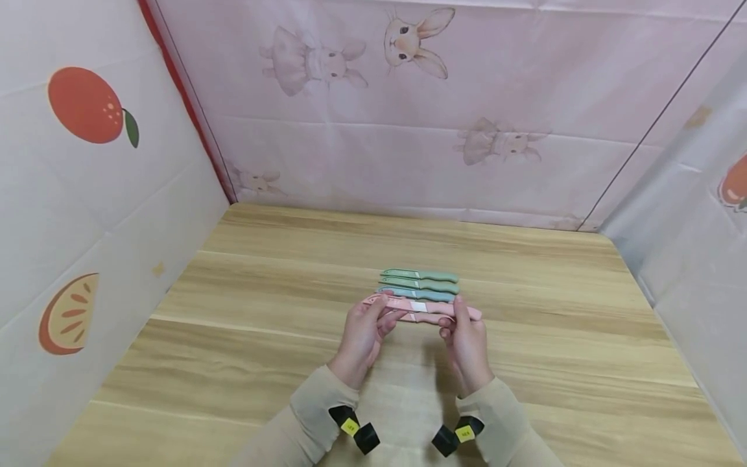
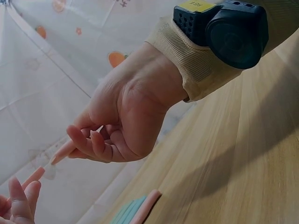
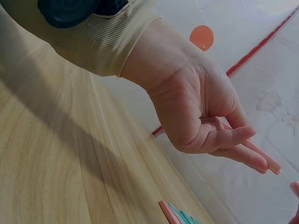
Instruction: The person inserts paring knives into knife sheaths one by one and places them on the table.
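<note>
A pink paring knife (image 1: 433,307) with a white band at its middle is held above the table by both hands. My left hand (image 1: 362,334) pinches its blade end, which appears sheathed. The handle end is pinched by my right hand (image 1: 469,344). Below lies a second pink knife (image 1: 428,318), partly hidden by the held one. Beyond it, in a row on the wood, are a blue knife (image 1: 434,295) and two green knives, one nearer (image 1: 438,286) and one farther (image 1: 438,276). In the wrist views, the left hand (image 2: 133,109) and right hand (image 3: 198,109) have curled fingers.
The wooden table (image 1: 262,363) reaches back to a pink curtain with rabbit prints (image 1: 373,162). White fruit-print sheets hang at the left (image 1: 134,220) and right (image 1: 688,259). Black cameras sit on the left cuff (image 1: 355,429) and right cuff (image 1: 458,436).
</note>
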Action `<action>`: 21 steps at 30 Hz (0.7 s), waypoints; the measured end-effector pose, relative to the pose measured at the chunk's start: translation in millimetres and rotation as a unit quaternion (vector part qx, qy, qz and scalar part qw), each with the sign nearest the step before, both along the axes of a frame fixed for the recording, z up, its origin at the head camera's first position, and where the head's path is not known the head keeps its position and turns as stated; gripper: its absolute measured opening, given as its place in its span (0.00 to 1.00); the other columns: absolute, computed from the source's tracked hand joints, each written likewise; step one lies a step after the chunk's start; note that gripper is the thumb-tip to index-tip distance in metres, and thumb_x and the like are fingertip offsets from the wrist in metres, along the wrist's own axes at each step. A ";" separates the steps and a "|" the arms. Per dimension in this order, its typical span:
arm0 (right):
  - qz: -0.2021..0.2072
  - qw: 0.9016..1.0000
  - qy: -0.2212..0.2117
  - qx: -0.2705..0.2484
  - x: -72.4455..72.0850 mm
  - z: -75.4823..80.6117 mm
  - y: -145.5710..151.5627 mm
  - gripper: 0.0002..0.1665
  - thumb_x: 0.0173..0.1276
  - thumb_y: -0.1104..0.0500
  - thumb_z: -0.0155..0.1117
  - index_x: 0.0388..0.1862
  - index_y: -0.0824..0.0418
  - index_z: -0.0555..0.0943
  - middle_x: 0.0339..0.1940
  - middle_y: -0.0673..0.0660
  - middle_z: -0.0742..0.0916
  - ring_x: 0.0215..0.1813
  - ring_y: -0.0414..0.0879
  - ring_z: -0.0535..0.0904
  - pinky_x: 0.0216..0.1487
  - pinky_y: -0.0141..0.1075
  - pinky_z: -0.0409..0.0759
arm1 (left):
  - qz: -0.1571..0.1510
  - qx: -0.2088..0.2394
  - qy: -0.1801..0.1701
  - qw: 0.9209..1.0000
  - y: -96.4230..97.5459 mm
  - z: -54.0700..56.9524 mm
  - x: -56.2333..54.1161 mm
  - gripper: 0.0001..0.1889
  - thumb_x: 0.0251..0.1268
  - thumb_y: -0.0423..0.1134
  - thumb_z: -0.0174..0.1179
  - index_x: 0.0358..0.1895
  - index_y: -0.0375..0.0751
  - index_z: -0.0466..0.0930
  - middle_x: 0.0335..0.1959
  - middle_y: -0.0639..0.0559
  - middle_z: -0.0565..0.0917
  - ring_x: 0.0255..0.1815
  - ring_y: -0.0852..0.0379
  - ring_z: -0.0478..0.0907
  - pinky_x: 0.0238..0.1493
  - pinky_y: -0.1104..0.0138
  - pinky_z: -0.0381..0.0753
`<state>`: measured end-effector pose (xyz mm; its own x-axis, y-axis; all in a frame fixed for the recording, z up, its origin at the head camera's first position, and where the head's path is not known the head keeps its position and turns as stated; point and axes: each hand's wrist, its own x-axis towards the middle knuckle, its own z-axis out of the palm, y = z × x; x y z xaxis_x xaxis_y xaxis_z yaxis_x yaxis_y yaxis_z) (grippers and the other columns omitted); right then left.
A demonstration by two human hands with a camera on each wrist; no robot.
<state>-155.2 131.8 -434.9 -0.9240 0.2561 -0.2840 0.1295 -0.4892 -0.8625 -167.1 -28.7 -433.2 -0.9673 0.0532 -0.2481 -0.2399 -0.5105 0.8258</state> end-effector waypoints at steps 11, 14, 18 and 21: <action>0.000 1.000 0.013 0.000 0.8 -0.1 -2.8 0.19 0.75 0.54 0.46 0.24 0.59 0.72 0.15 0.48 0.77 0.18 0.35 0.70 0.18 0.23 0.69 | 0.000 0.001 0.007 1.000 -1.0 -4.3 0.4 0.17 0.71 0.37 0.50 0.56 0.28 0.71 0.44 0.38 0.83 0.34 0.59 0.84 0.27 0.78 0.79; 0.002 1.000 0.014 0.000 0.9 0.1 -3.1 0.19 0.75 0.54 0.46 0.24 0.59 0.73 0.14 0.49 0.77 0.17 0.35 0.69 0.17 0.23 0.68 | 0.001 0.004 0.009 1.000 -0.5 -5.1 0.2 0.18 0.71 0.36 0.50 0.57 0.26 0.70 0.43 0.39 0.83 0.33 0.59 0.84 0.27 0.78 0.79; 0.006 1.000 0.018 -0.001 1.6 0.8 -3.8 0.20 0.75 0.54 0.46 0.23 0.59 0.74 0.14 0.49 0.77 0.17 0.35 0.69 0.17 0.23 0.68 | 0.002 0.004 0.009 1.000 -0.2 -4.3 0.3 0.19 0.71 0.36 0.49 0.58 0.25 0.68 0.41 0.40 0.84 0.32 0.60 0.84 0.26 0.78 0.79; 0.007 1.000 0.017 0.000 1.3 0.9 -4.1 0.21 0.75 0.53 0.45 0.24 0.59 0.76 0.13 0.49 0.77 0.17 0.36 0.68 0.17 0.24 0.67 | -0.001 -0.002 0.010 1.000 0.0 -3.7 0.2 0.19 0.71 0.37 0.49 0.58 0.26 0.68 0.43 0.39 0.83 0.33 0.60 0.84 0.27 0.78 0.79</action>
